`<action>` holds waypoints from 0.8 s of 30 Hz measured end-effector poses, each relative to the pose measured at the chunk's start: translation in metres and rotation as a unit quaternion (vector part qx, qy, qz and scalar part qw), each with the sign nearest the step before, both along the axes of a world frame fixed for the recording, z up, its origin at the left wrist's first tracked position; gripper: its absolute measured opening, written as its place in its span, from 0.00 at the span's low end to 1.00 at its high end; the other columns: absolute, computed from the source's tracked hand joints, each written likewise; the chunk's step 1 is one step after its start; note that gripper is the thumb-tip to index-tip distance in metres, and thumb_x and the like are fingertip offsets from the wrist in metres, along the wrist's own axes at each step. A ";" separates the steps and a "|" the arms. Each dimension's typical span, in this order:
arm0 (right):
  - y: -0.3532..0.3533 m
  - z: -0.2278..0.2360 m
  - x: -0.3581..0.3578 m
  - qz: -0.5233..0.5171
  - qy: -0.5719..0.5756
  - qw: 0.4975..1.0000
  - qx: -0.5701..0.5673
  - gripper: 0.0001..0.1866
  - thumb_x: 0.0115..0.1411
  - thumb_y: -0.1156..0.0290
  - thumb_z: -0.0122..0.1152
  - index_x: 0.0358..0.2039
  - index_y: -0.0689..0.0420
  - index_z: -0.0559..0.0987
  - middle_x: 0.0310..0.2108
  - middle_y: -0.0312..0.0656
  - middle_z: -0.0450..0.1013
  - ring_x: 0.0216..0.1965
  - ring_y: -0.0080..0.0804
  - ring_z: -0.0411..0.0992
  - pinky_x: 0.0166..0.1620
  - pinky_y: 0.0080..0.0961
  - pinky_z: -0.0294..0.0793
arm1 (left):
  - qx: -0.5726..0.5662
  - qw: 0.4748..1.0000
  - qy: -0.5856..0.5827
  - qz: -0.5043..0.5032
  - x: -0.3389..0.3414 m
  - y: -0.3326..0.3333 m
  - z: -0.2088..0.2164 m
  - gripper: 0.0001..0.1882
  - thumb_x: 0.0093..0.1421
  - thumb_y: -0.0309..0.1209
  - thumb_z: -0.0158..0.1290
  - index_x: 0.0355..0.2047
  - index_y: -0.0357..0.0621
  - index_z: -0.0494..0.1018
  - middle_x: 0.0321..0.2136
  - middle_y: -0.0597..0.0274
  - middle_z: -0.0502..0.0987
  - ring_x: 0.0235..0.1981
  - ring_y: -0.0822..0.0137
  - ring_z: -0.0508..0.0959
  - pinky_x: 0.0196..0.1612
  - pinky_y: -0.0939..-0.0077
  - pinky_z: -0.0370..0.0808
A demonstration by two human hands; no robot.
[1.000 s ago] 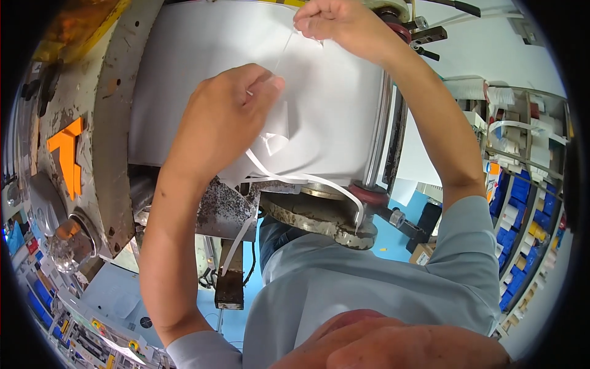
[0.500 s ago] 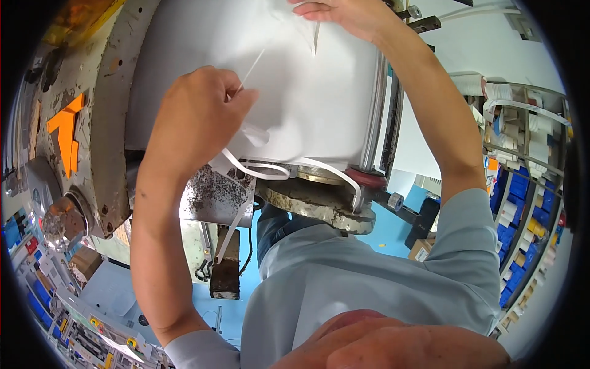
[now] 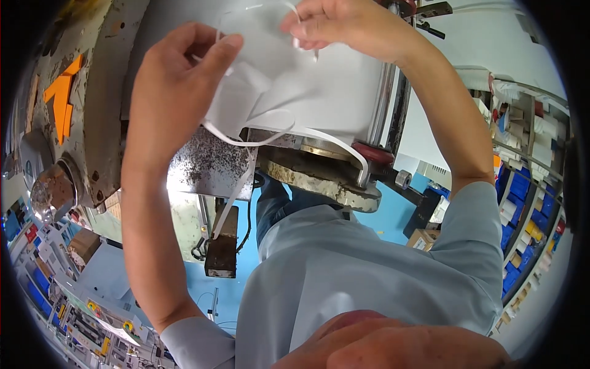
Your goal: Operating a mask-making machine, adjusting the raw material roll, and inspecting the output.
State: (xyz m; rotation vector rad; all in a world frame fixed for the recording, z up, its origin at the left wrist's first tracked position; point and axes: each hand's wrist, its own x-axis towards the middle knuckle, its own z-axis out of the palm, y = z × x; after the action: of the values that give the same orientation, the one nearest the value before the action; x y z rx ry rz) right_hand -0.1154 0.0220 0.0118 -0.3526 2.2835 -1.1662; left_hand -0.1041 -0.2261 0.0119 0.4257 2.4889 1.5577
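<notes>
My left hand (image 3: 175, 83) is closed in a pinch on a narrow white strip (image 3: 255, 7), which arcs across the top of the view towards my right hand. Farther right, my right hand (image 3: 344, 27) pinches the strip too, its fingertips bent around it. Both hands are above a smooth white sheet-like surface (image 3: 335, 92). A thicker white band (image 3: 332, 139) loops below my left hand and runs along the near edge of that surface, down to a worn metal plate (image 3: 319, 181). Another length of it hangs towards a dark metal block (image 3: 222, 252).
A scuffed machine housing (image 3: 104, 92) with orange arrow-shaped stickers stands on the left. A metal rod (image 3: 382, 92) and a red knob (image 3: 372, 154) border the right side. Shelves with blue bins (image 3: 519, 184) are at far right; a cardboard box (image 3: 423, 238) is on the floor.
My left hand has moved up and slightly left, its fingers spreading a little. My right hand has come nearer and slightly right. The strip now arcs between them.
</notes>
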 end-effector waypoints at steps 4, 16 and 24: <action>-0.013 0.008 0.002 -0.146 -0.217 0.914 -0.310 0.17 0.63 0.65 0.57 0.48 0.62 0.72 0.37 0.42 0.75 0.39 0.30 0.74 0.45 0.24 0.74 | -0.096 0.991 0.083 -0.049 0.008 0.015 -0.010 0.17 0.58 0.38 0.58 0.35 0.34 0.75 0.23 0.68 0.73 0.25 0.81 0.67 0.28 0.83 0.65; 0.004 -0.020 0.048 -0.061 -0.013 0.996 -0.071 0.14 0.64 0.64 0.55 0.43 0.61 0.77 0.36 0.36 0.76 0.40 0.22 0.72 0.46 0.21 0.72 | -0.086 0.992 -0.062 -0.073 0.007 0.002 -0.004 0.14 0.60 0.38 0.53 0.28 0.37 0.73 0.16 0.70 0.65 0.19 0.80 0.60 0.23 0.79 0.60; -0.036 0.002 0.101 0.248 -0.066 0.966 -0.044 0.17 0.57 0.59 0.58 0.24 0.61 0.70 0.20 0.46 0.68 0.26 0.44 0.69 0.32 0.39 0.67 | -0.080 0.997 0.010 0.020 0.008 0.006 -0.002 0.18 0.56 0.41 0.58 0.27 0.35 0.74 0.20 0.58 0.73 0.21 0.70 0.72 0.26 0.74 0.68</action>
State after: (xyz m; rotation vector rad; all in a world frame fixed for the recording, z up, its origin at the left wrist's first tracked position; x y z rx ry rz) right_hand -0.0147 -0.0142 0.0136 -0.8025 1.8789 -0.9944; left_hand -0.0957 -0.2200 0.0094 0.3708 2.6278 1.3601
